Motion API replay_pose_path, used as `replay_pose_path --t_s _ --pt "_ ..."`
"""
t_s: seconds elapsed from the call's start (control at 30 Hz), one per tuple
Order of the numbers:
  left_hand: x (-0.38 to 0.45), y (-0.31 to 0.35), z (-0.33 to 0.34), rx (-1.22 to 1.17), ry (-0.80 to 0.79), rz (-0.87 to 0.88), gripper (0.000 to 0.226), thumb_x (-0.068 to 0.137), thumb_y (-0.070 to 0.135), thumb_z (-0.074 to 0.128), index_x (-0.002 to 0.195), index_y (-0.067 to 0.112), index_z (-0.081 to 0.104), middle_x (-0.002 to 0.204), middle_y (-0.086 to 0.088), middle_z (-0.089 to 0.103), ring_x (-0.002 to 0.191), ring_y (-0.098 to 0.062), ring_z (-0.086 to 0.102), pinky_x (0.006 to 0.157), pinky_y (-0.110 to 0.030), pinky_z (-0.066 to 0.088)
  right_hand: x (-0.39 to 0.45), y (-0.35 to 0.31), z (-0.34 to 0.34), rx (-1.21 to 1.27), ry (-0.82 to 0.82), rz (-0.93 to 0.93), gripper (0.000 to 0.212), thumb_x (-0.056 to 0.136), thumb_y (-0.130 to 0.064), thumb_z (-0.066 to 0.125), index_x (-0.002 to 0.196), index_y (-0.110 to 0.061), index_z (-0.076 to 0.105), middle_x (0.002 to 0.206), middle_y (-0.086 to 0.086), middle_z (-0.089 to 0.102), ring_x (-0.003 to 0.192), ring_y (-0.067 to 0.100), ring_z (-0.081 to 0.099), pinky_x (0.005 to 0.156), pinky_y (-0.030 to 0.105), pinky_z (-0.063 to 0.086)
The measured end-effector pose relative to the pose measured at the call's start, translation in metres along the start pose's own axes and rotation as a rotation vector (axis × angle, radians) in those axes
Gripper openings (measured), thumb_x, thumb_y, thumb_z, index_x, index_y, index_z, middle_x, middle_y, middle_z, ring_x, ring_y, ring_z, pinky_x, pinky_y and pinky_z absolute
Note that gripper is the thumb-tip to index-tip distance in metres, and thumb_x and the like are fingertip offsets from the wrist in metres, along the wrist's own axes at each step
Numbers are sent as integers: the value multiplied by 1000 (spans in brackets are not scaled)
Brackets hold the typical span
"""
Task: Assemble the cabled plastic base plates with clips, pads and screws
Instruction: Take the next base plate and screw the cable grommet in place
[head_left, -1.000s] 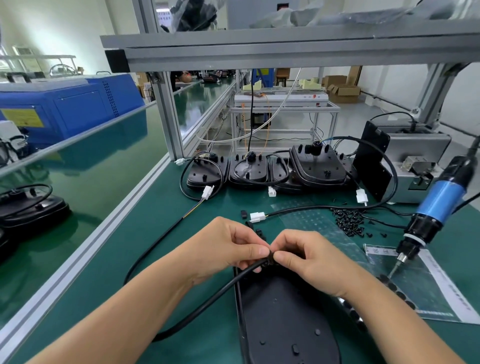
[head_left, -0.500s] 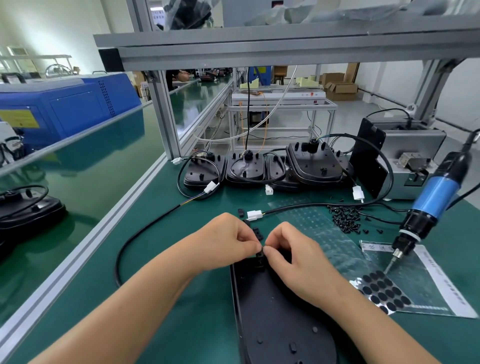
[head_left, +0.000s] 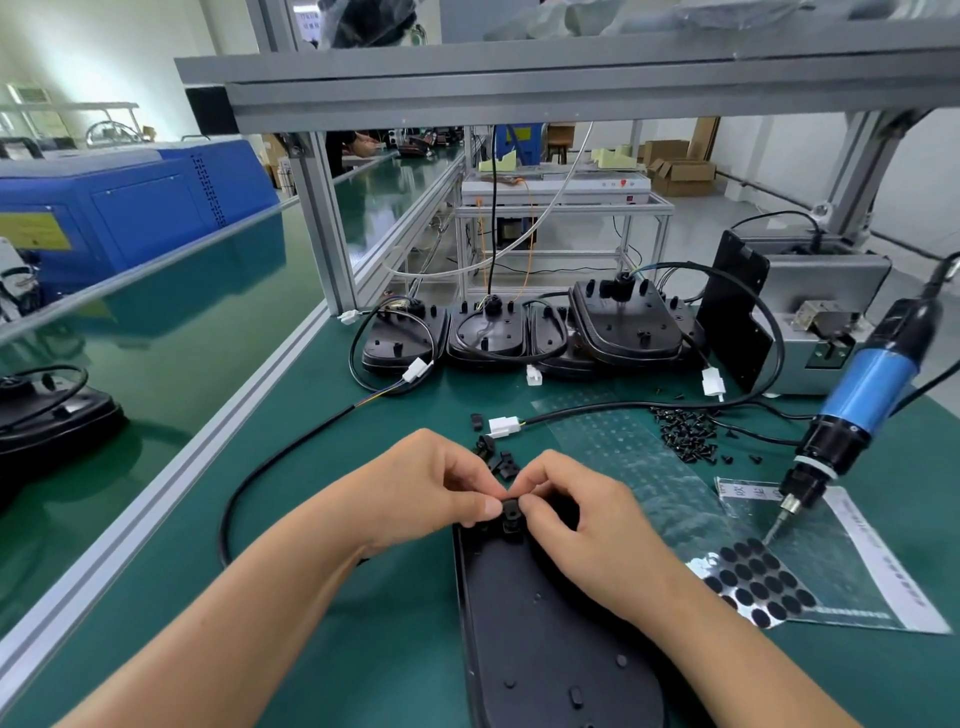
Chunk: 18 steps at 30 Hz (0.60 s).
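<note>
With both hands, left and right, pinching the small black clip at the base plate edge, I'd press it squarely down until seated.

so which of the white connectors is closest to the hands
The white connector lying just beyond the fingers, at the end of the cable running right. The other three lie farther back, by the row of base plates.

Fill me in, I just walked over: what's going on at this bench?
A person is assembling a black base plate. The left hand and right hand pinch a small black clip at the plate's far end. Spare clips, screws, a pad sheet and a hanging screwdriver are nearby.
</note>
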<state>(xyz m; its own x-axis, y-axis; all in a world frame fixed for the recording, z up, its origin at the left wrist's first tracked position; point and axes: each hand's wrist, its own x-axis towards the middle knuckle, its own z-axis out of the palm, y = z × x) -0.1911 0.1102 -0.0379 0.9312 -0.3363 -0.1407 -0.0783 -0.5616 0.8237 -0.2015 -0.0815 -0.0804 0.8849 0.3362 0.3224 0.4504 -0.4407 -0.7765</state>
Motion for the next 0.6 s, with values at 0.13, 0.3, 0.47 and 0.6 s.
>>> replay_pose_path --t_s 0.13,0.3,0.47,0.6 --pt "3 9 -10 70 53 4 8 82 20 73 86 26 77 71 14 72 66 6 60 64 -7 44 -1 0 -1 22 9 11 13 88 -20 59 85 -32 60 80 -13 64 78 11 60 77 33 48" --pt "51 65 3 116 272 227 10 84 28 70 76 25 74 59 14 66 49 7 51 50 -5 37 -5 0 -6 219 24 98 11 88 -26 58 94 -32 65 93 -10 70 92 4 62 84 19 47" --pt "124 115 69 462 -13 346 13 86 20 68 93 14 77 67 15 61 61 1 54 60 -10 40 2 11 -15 311 199 190 20 88 -11 50 78 -25 60 81 -12 70 83 3 64 75 24 49" --pt "164 114 102 721 -80 333 17 86 5 64 98 12 74 94 -4 68 87 -20 61 84 -28 50 4 30 -18 126 307 255 29 90 -5 46 70 -24 52 56 -22 56 49 -1 47 48 13 33"
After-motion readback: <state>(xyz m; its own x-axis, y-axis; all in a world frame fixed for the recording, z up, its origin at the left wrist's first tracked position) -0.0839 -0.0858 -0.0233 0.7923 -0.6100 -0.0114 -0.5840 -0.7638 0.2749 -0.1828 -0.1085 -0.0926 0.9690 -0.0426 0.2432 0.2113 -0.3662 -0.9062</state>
